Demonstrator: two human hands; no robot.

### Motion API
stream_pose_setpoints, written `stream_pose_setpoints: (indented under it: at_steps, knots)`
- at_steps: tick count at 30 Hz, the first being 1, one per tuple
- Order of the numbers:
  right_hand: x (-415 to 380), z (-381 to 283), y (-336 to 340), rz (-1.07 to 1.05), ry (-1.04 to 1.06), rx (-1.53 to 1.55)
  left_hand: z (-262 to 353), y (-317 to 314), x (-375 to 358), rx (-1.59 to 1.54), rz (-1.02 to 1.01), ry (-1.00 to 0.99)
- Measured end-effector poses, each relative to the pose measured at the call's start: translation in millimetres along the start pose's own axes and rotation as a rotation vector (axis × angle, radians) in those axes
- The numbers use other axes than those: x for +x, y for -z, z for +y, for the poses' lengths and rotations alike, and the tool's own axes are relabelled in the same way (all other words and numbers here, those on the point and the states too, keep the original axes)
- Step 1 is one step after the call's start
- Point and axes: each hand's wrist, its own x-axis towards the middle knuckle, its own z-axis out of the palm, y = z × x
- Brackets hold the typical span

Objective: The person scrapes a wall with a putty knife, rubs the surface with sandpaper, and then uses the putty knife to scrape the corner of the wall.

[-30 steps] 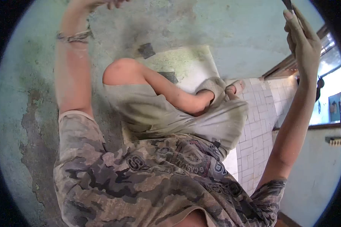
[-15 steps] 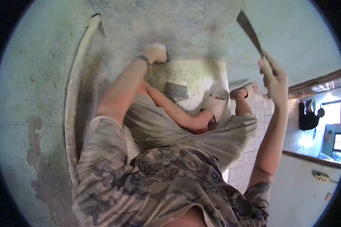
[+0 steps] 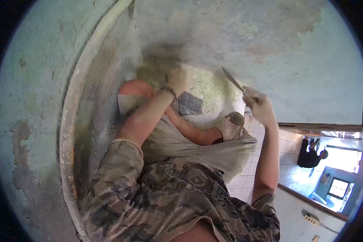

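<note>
In the head view my right hand [image 3: 259,105] is closed around the handle of a putty knife [image 3: 231,78]. Its thin blade points up and left, standing apart from my left hand. Over the pale, dusty surface [image 3: 207,86] by the wall, my left hand [image 3: 178,80] is smeared by motion. Something dark shows beside its wrist, but its fingers and anything in them cannot be made out. Just below that hand, a dark flat angular piece [image 3: 190,103] lies on the surface.
A pipe [image 3: 70,117] curves down the peeling wall [image 3: 24,149] at my left. My foot in a slipper [image 3: 232,126] rests at the surface's edge. Beyond a doorway at right, a person in dark clothes [image 3: 309,155] is on the tiled floor [image 3: 290,141]. A socket strip [image 3: 311,220] hangs on the wall.
My left hand has come down and right from the wall. My right hand has lowered and moved left with the putty knife. The whole view has shifted.
</note>
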Motion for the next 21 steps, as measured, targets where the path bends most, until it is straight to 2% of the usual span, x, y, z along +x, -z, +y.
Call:
stream_pose_setpoints:
  at_steps: [1, 3, 7, 9, 11, 13, 15, 17, 19, 20, 21]
  knots:
    - [7.6, -8.2, 2.4, -0.001, 0.032, -0.047, -9.8, -2.3, -1.5, -0.013, -0.011, 0.019]
    - [26.3, -16.4, 9.4, 0.006, 0.105, -0.127, -38.1, 0.4, 12.7, 0.145, -0.030, 0.204]
    - [50.2, -58.8, 31.8, -0.027, 0.121, -0.303, -55.7, 11.9, 13.0, 0.187, 0.013, 0.252]
    - [65.5, -73.9, 28.3, -0.039, 0.120, -0.350, -39.4, -11.2, 12.0, 0.221, 0.274, 0.230]
    - [76.2, -81.7, 21.6, -0.054, 0.126, -0.408, 8.9, 19.0, 6.5, -0.056, -0.143, 0.147]
    - [85.7, -84.3, 14.3, -0.081, 0.122, -0.419, 48.9, 27.8, 13.9, -0.824, -0.450, 0.172]
    - [91.9, -86.7, 7.5, -0.105, 0.116, -0.426, 92.5, 5.4, 18.6, -1.067, -0.066, 0.149]
    - [91.0, -89.2, 2.4, -0.137, 0.117, -0.324, 120.4, 4.9, 29.9, -1.465, 0.007, 0.265]
    - [84.6, -97.7, -2.4, -0.142, 0.087, -0.305, 138.1, 29.2, 30.0, -1.639, 0.101, 0.386]
    - [82.2, -102.1, -4.3, -0.136, 0.061, -0.287, 145.1, 31.3, 34.7, -1.638, 0.096, 0.396]
    - [82.4, -106.3, -5.6, -0.145, 0.055, -0.284, 150.9, 35.1, 39.5, -1.749, 0.199, 0.367]
